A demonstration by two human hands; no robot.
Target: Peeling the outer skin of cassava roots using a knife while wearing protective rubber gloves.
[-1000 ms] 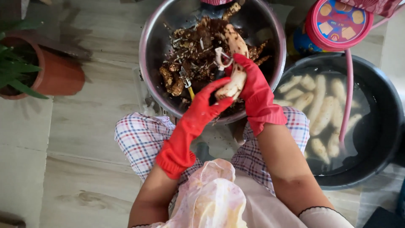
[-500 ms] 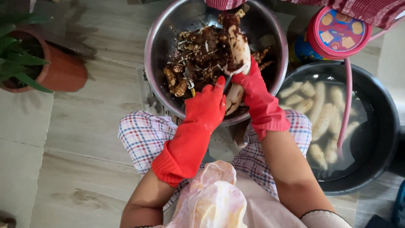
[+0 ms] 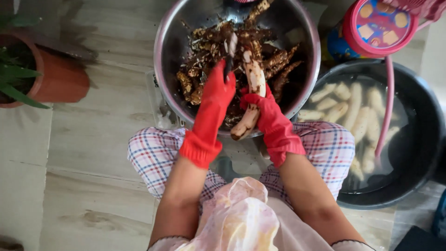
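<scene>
Right hand [image 3: 260, 109] gripped a half-peeled root [image 3: 251, 95] over the steel bowl [image 3: 162, 69]; left hand [image 3: 217, 90] clenched a knife [image 3: 230, 53]. Many peeled roots [image 3: 353, 109] soaked in the black basin [image 3: 418, 153]; a heap remained unpeeled.

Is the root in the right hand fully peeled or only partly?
Partly: the root is pale along most of its length, with dark skin left at its lower tip.

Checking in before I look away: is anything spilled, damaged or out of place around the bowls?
Nothing stands out. The left hand holds a knife and the right hand a half-peeled root over the steel bowl of peelings. Peeled roots sit submerged in the black basin; no spill shows on the floor.
</scene>
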